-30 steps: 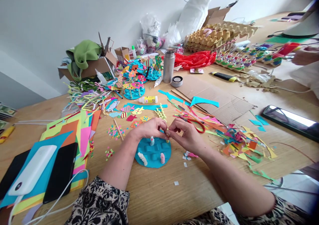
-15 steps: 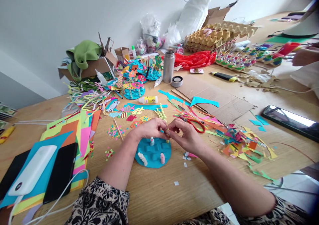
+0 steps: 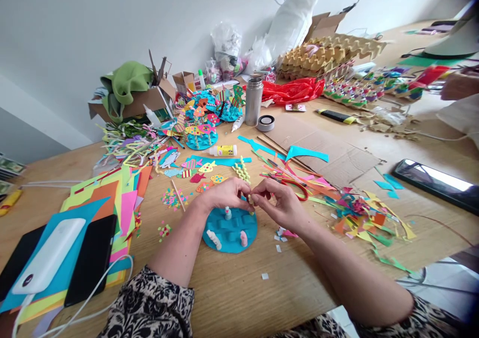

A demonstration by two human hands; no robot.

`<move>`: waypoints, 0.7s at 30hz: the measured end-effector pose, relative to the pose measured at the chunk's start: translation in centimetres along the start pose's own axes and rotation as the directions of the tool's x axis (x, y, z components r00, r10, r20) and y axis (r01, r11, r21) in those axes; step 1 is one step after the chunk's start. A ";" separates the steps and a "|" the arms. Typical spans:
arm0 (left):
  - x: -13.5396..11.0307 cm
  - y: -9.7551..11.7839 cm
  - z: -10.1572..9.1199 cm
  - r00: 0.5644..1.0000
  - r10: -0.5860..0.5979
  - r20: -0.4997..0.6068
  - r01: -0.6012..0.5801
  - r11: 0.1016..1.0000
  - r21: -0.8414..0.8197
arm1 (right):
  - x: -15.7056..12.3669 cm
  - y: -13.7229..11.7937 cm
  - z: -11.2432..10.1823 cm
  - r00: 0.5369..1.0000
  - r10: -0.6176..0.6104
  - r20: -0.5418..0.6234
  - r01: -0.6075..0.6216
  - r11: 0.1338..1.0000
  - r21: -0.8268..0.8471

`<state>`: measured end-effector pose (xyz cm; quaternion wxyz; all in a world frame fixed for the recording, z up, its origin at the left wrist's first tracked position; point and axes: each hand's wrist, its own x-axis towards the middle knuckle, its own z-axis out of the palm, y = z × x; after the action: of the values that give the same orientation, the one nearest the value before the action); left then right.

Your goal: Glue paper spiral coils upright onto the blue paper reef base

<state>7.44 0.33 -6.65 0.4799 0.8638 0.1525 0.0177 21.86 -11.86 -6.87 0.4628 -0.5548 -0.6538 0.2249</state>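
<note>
A round blue base [image 3: 228, 243] with woven-looking blue strips lies on the table before me. Small white and pink twisted posts [image 3: 214, 239] stand on it. Over its far right edge, my left hand [image 3: 226, 194] is closed, its thumb and fingers at a small pale-yellow folded paper strip [image 3: 251, 198]. My right hand [image 3: 279, 203] pinches the same strip from the other side. More yellow zigzag strips [image 3: 241, 169] lie just beyond the hands. Orange-handled scissors [image 3: 302, 192] rest behind my right hand, partly covered by it.
Paper fish [image 3: 207, 167], a glue bottle [image 3: 225, 151] and a metal flask [image 3: 254, 101] stand or lie farther back. Coloured paper sheets, a power bank [image 3: 49, 255] and a cable are at left. Paper scraps [image 3: 359, 208] and a phone [image 3: 437, 183] are at right. A co-worker's hand shows at far right.
My right hand's fingers have shifted slightly, and more of the yellow strip shows between the two hands. The blue base stays in place.
</note>
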 end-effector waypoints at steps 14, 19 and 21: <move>-0.6 0.3 -1.0 0.998 -0.053 0.032 0.055 0.997 -0.060 | -0.1 0.7 0.0 0.996 0.077 -0.054 -0.071 0.992 0.101; -1.1 0.5 -1.5 0.993 -0.121 0.003 0.121 0.991 -0.062 | -0.1 0.7 0.0 0.992 0.086 -0.096 -0.080 0.995 0.059; -1.2 0.6 -1.6 0.989 -0.147 -0.009 0.146 0.985 -0.090 | -0.2 0.7 0.0 0.986 0.105 -0.126 -0.098 0.994 0.057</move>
<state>6.17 1.01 -5.13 0.5166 0.8279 0.2184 -0.0041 22.19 -11.80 -7.50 0.5057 -0.5890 -0.5876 0.2284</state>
